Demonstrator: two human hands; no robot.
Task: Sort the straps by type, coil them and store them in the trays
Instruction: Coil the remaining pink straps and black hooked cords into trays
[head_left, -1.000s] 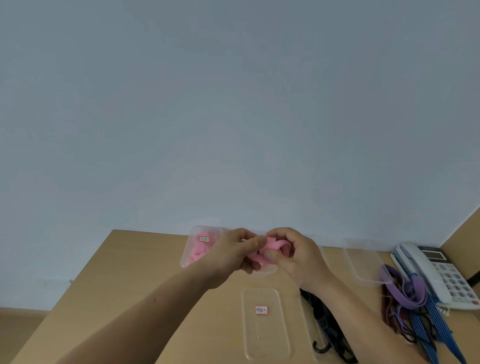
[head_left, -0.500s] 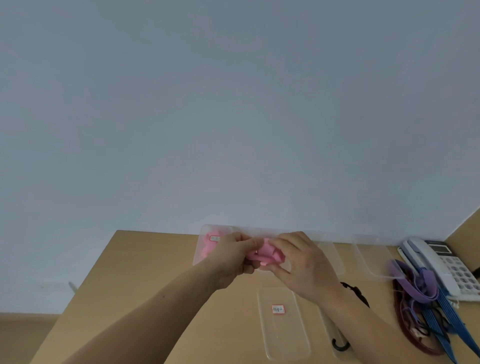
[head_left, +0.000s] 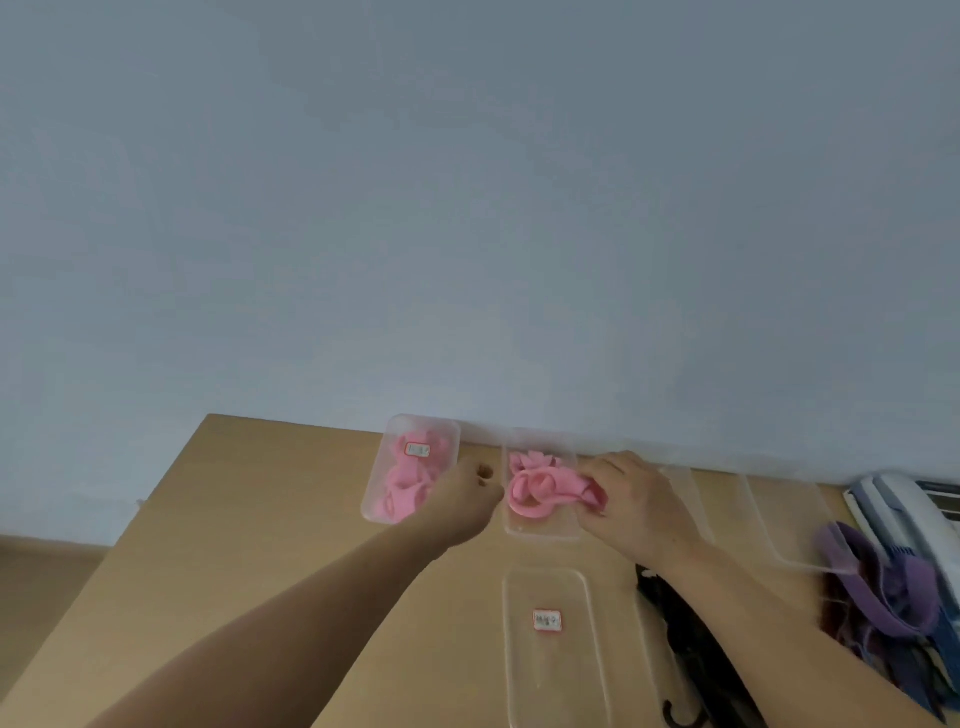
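A labelled clear tray (head_left: 522, 686) lies nearest on the counter (head_left: 249, 545). Beyond it the right grip (head_left: 631, 506) pinches a coiled pink strap (head_left: 537, 491) over the middle tray (head_left: 545, 534); the left grip (head_left: 465, 501), just left, is curled closed, holding nothing. Far left, another tray (head_left: 371, 509) holds pink coils (head_left: 405, 483).

Left hand (head_left: 466, 496) off pink strap (head_left: 535, 491) — right hand (head_left: 631, 506) alone, over tray (head_left: 543, 533).

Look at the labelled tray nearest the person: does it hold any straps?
No, the near tray shows only its label through the clear plastic.
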